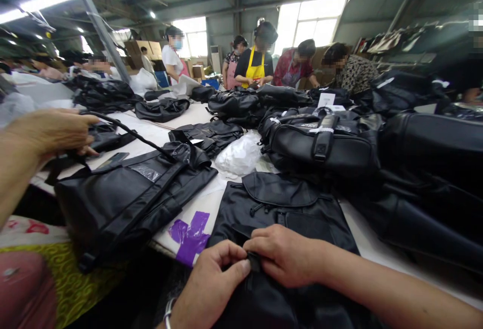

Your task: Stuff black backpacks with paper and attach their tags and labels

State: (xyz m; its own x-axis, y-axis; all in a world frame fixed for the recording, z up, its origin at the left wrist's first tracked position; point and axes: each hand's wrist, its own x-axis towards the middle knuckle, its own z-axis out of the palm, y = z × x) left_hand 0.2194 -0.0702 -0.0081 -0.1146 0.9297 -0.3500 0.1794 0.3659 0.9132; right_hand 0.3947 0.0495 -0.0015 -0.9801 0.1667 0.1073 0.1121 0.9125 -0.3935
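A black leather backpack [287, 208] lies flat on the white table [372, 243] right in front of me. My left hand [211, 281], with a metal bracelet at the wrist, and my right hand [283, 253] meet at the bag's near edge. Both have their fingers closed, pinching a small black tab or strap end [255, 261] of the backpack between thumbs and fingertips. What exactly the tab is stays hidden under my fingers.
At the left a co-worker's hand [53, 132] pulls a thin strap [128, 133] of another black bag [128, 203]. Purple tape [190, 236] sticks to the table edge. Several black bags [324, 140] and a white plastic wrap [239, 155] are piled behind. People stand at the far end.
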